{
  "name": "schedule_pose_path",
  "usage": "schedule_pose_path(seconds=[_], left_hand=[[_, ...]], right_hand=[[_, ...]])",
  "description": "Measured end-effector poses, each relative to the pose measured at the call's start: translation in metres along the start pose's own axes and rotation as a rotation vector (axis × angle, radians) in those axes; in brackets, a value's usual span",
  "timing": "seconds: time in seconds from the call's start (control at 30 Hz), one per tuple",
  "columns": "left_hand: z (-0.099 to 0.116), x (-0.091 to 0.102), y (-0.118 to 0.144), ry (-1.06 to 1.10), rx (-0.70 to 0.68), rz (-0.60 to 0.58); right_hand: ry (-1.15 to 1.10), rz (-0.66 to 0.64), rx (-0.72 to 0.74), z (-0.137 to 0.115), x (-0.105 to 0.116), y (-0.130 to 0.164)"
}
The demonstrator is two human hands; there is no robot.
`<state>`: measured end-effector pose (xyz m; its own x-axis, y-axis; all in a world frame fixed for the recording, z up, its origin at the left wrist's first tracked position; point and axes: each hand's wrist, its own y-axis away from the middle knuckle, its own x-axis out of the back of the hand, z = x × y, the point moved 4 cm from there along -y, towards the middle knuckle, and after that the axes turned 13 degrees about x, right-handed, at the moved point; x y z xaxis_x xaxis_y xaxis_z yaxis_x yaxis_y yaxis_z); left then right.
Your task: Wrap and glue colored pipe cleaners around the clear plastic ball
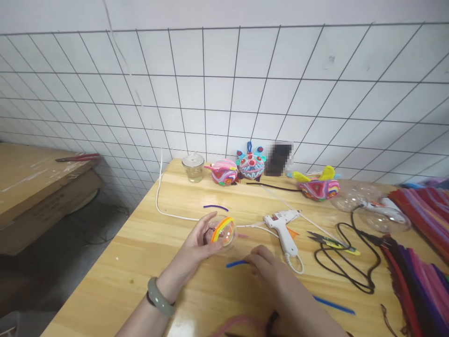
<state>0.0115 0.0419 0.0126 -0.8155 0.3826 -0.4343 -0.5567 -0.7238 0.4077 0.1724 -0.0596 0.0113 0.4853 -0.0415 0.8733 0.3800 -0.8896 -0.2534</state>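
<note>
My left hand (199, 238) is closed around a clear plastic ball (229, 241). Yellow and orange pipe cleaners (220, 230) run over the ball in a curved band, and a dark thin cord shows at its left side. My right hand (264, 264) pinches a blue pipe cleaner (236, 264), whose short end sticks out to the left, below the ball. Another blue length (335, 305) shows on the table beyond my right forearm; whether it is the same piece I cannot tell. Right of the ball lies a white glue gun (285, 229).
Decorated balls, one pink (224, 172), one turquoise (251, 164) and one with yellow ears (318, 187), stand along the wall near a glass cup (193, 167). Scissors (329, 241), a black cable (340, 271), clear plastic shells (384, 219) and pipe cleaner bundles (417, 281) lie right.
</note>
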Motion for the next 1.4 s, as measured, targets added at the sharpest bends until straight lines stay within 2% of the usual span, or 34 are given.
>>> schedule_pose_path(seconds=[0.1, 0.2, 0.3, 0.47, 0.6, 0.83, 1.4], left_hand=[[-0.003, -0.003, 0.001, -0.013, 0.009, -0.036], [-0.007, -0.006, 0.001, -0.04, 0.029, -0.082], [-0.012, -0.01, 0.002, -0.086, 0.056, -0.168], [-0.014, -0.018, 0.004, -0.155, 0.019, -0.329], [-0.018, -0.024, 0.005, -0.202, -0.004, -0.416], [-0.027, -0.024, 0.002, -0.291, 0.029, -0.364], [-0.024, -0.028, 0.006, -0.32, 0.079, -0.322]], right_hand=[[-0.211, 0.124, -0.019, -0.002, 0.023, 0.002], [-0.308, 0.23, -0.015, -0.004, 0.037, 0.004], [-0.336, 0.34, -0.022, -0.004, 0.043, 0.006], [-0.41, 0.475, -0.066, 0.0, 0.043, 0.009], [-0.494, 0.48, -0.122, -0.001, 0.038, 0.007], [-0.524, 0.448, -0.194, -0.002, 0.026, 0.006], [-0.438, 0.422, -0.108, 0.0, 0.022, 0.006]])
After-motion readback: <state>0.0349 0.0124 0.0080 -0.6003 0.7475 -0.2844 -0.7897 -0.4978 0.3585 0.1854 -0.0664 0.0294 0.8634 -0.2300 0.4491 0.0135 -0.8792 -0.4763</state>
